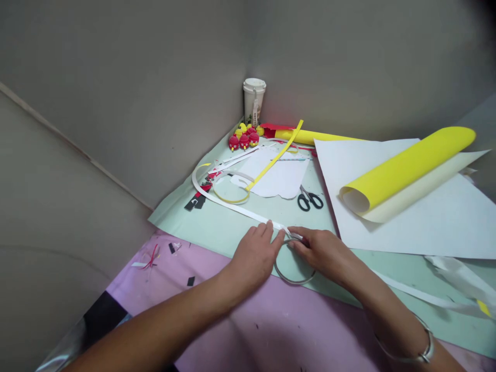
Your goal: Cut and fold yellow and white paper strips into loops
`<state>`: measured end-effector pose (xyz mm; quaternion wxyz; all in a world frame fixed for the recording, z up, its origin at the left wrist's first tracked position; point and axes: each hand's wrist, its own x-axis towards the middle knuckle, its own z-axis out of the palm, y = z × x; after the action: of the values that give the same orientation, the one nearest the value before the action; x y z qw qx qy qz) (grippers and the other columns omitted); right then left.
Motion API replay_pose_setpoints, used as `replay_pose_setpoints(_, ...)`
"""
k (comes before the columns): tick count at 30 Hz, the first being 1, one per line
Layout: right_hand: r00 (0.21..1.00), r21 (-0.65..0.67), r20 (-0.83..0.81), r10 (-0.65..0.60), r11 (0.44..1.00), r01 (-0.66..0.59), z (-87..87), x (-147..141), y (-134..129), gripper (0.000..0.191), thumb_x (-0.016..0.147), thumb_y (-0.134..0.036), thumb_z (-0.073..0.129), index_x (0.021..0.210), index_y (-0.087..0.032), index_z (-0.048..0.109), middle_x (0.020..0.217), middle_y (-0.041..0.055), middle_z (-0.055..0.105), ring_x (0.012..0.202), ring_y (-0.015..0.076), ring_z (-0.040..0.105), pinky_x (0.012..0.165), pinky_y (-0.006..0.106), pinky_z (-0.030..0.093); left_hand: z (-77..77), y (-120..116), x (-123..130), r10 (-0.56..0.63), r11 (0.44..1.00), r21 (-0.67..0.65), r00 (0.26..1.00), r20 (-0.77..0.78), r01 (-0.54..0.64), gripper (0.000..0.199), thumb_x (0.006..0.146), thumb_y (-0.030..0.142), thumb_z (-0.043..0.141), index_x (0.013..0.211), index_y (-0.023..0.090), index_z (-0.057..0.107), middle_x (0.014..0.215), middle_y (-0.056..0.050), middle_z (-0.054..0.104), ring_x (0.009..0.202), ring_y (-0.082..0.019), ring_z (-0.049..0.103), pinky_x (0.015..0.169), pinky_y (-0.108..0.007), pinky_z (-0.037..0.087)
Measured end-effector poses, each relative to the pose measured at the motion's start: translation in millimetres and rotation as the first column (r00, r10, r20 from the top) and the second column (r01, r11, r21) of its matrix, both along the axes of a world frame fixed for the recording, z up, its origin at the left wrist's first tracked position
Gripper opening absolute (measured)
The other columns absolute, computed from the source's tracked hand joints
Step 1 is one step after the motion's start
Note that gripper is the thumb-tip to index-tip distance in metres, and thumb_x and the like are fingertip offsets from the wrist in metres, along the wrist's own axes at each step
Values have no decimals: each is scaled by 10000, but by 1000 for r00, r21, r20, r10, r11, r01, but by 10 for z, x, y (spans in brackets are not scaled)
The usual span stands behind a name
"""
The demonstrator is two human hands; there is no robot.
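Note:
A long white paper strip [240, 209] curves across the pale green sheet, its far left end bent round in an arc. On its near end lie the fingertips of my left hand [253, 256], fingers stretched and pressing flat. Close beside it, my right hand [320, 250] pinches a thin grey ring [296, 282] that looks like a roll of narrow tape, at the strip's end. The fingers partly hide where ring and strip meet. Beyond them lie black-handled scissors [310, 199], a yellow strip [275, 157] and a coiled paper strip [232, 200].
At the right, a rolled yellow sheet [411, 168] rests on large white paper [422, 240]. A lidded cup [254, 98] stands in the wall corner behind small red and yellow ornaments [244, 140]. Scraps [190, 281] dot the pink surface [248, 330]. Grey walls [174, 77] enclose the back.

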<state>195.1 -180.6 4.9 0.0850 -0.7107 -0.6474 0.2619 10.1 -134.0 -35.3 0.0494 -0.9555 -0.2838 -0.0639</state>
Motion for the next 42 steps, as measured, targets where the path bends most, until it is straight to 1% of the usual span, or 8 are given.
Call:
replay_pose_setpoints(7, 1000, -4, 1, 0, 1000, 0, -7, -8, 1, 437, 892, -365, 472, 1293, -270, 619, 1019, 85, 757, 895, 256, 695, 759, 326, 474, 13, 7, -2, -7, 1000, -1, 1000, 1, 7, 482, 880, 100, 456, 1360, 130, 482, 1315, -208, 549, 1060, -292, 560, 820, -379, 442)
replay_pose_setpoints(11, 1000, -10, 13, -6, 1000, 6, 28, -1, -3, 449, 889, -365, 473, 1299, -245, 612, 1024, 92, 753, 907, 260, 693, 774, 336, 470, 34, 2, -2, -6, 1000, -11, 1000, -16, 6, 478, 888, 108, 447, 1365, 130, 482, 1324, -205, 544, 1080, -292, 554, 824, -379, 439)
replay_pose_setpoints(17, 999, -22, -18, -27, 999, 27, 74, 54, -4, 471, 891, -364, 483, 1333, -233, 580, 785, 52, 752, 841, 259, 694, 731, 337, 470, 40, -12, -4, -3, 1000, -21, 999, -33, 2, 493, 881, 102, 453, 1373, 133, 469, 1338, -208, 533, 1090, -291, 549, 835, -382, 431)
replay_pose_setpoints(22, 1000, -50, -16, 2, 999, -3, 93, 53, -13, 443, 895, -352, 474, 1301, -253, 618, 1052, 78, 751, 923, 258, 688, 769, 339, 481, 47, -11, -3, 1, 1000, -14, 999, -45, -2, 489, 893, 111, 442, 1381, 135, 461, 1346, -201, 531, 1094, -288, 547, 839, -377, 431)
replay_pose_setpoints(24, 1000, -65, -2, 10, 998, -10, 100, 41, -19, 451, 898, -348, 467, 1315, -250, 610, 1091, 84, 743, 936, 265, 686, 779, 347, 485, 48, -7, -2, 3, 1000, -17, 999, -45, -4, 492, 887, 103, 445, 1378, 134, 465, 1343, -203, 533, 1092, -291, 548, 838, -379, 432)
replay_pose_setpoints(29, 999, -68, 33, 25, 997, -22, 101, 16, -36, 463, 908, -335, 457, 1344, -252, 587, 1078, 101, 745, 936, 268, 691, 802, 353, 485, 38, -2, 0, -3, 1000, -31, 1000, -29, 2, 500, 877, 92, 450, 1376, 127, 465, 1334, -216, 533, 1087, -306, 548, 834, -386, 434)
replay_pose_setpoints(37, 986, -33, 155, 61, 998, -57, 95, -33, -62, 471, 915, -307, 435, 1367, -265, 562, 980, 116, 761, 870, 292, 706, 732, 370, 489, 26, -4, -5, 4, 1000, -15, 1000, -29, -4, 489, 889, 103, 446, 1377, 134, 451, 1344, -208, 529, 1100, -289, 544, 852, -381, 428)
replay_pose_setpoints(42, 985, -23, 161, 66, 998, -63, 103, -46, -67, 464, 915, -302, 433, 1356, -263, 572, 959, 111, 764, 853, 285, 707, 722, 363, 485, 17, -7, -2, 5, 1000, -10, 1000, -14, -5, 494, 888, 93, 445, 1381, 133, 447, 1335, -210, 533, 1095, -292, 544, 841, -382, 426)
